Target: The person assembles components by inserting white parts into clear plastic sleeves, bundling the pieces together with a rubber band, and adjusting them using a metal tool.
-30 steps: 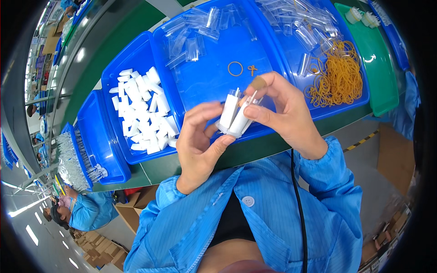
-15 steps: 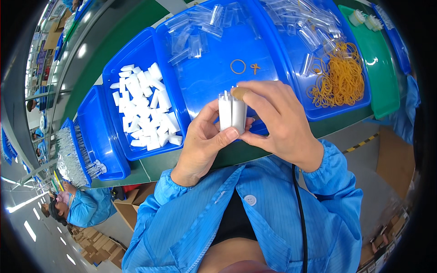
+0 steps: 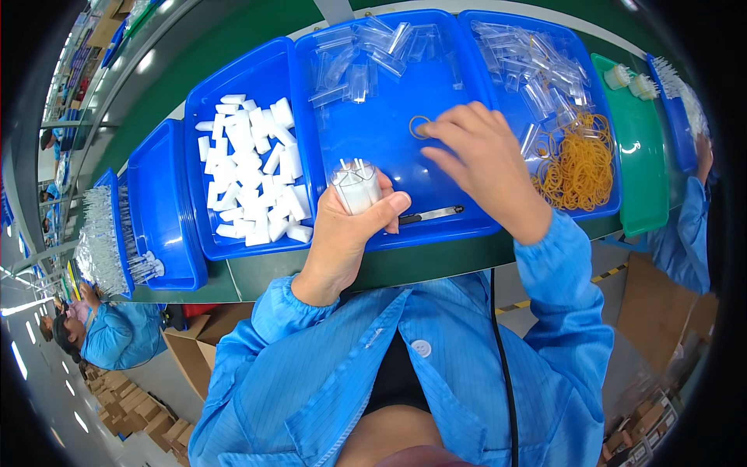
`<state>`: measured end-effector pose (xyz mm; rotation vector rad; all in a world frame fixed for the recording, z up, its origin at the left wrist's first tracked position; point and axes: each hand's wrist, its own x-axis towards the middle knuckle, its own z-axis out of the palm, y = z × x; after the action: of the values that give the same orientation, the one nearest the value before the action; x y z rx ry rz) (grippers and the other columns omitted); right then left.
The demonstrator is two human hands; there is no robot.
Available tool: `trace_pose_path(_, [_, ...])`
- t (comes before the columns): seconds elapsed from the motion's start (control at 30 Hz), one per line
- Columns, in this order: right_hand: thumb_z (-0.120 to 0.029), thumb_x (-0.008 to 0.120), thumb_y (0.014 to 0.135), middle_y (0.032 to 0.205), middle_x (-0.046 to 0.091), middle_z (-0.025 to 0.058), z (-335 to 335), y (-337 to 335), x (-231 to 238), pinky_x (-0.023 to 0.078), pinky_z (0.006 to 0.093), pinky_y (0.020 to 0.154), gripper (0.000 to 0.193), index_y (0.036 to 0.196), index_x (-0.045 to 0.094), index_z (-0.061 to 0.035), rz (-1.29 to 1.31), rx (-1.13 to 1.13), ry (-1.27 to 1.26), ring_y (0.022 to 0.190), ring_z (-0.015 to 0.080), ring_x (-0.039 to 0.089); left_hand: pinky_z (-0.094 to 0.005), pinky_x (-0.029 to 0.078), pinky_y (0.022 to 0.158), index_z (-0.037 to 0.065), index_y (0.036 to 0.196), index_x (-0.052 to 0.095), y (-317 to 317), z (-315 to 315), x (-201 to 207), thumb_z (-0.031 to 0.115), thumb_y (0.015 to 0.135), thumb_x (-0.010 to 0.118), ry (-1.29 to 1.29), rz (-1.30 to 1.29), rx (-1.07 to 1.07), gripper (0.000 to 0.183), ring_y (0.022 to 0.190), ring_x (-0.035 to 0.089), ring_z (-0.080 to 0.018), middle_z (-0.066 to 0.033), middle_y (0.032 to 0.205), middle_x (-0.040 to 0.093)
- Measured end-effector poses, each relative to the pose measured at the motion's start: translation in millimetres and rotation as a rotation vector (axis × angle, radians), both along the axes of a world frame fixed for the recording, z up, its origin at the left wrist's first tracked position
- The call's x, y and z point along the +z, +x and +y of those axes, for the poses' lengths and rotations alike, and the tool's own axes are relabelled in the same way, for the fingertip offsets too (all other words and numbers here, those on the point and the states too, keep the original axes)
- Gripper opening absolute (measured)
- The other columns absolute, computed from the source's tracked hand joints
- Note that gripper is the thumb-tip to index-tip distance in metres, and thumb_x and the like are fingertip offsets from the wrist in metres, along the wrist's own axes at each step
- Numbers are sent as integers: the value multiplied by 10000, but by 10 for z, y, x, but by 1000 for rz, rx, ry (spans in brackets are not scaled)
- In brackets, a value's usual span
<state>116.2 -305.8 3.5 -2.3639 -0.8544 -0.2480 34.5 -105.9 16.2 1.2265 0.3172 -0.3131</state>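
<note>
My left hand point(image 3: 350, 237) is wrapped round a bundle of clear tubes point(image 3: 358, 189) with white pieces in them, held upright over the near edge of the middle blue tray point(image 3: 381, 132). Over that same tray, my right hand point(image 3: 484, 159) reaches out with thumb and forefinger apart. Its fingertips are at a single tan rubber band point(image 3: 418, 124) lying on the tray floor, and partly cover it. A black-and-silver pen point(image 3: 433, 215) lies between the two hands.
White foam-like blocks point(image 3: 253, 167) fill the left tray. Clear tubes point(image 3: 381, 47) lie at the back of the middle tray. The right tray holds more tubes and a heap of rubber bands point(image 3: 580, 171). Beyond it is a green tray point(image 3: 634, 167). Another person point(image 3: 128, 335) sits at far left.
My right hand has left the bundle and moved to the rubber band in the tray. My left hand keeps the bundle, now lower and further left. The view has shifted slightly.
</note>
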Motion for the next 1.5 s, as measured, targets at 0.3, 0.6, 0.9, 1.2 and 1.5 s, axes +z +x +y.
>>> trace_pose_path(0.3, [-90,599,914,896,625,85,160,-161,253,424,370,766,58,944,578,-45,310,30,205,848,257,587,-286,518,718,33,980,579,-8,25,-12,36,796,767,294,-231,105,263,848,632,-137,-81,960,661])
trace_pose_path(0.6, [24,553,936,988,644,132,229,-593,227,517,324,874,295,1207,436,29,749,259,1213,930,218,647,-246,525,682,18,880,594,13,-9,177,34,785,766,103,-161,-80,197,758,633,-83,-49,819,677])
trace_pose_path(0.9, [-535,779,691,1052,677,70,232,-331,380,375,435,1052,694,1158,571,-66,89,390,164,1008,235,643,-239,488,673,42,974,607,-41,40,157,109,757,814,346,-318,-505,307,781,592,-67,-22,816,646])
trace_pose_path(1.2, [-292,583,943,686,580,36,-57,-458,230,406,358,878,241,869,608,-64,642,433,798,828,191,607,-250,457,513,33,999,539,30,134,174,55,813,727,-129,-158,65,266,600,558,-129,-85,752,591])
trace_pose_path(1.5, [-111,617,942,1306,589,198,172,-482,313,472,340,964,459,1351,483,48,398,-2,830,1062,236,654,-255,503,682,14,1090,527,-40,-309,179,-84,721,782,445,-869,-218,460,792,618,-119,-82,886,617])
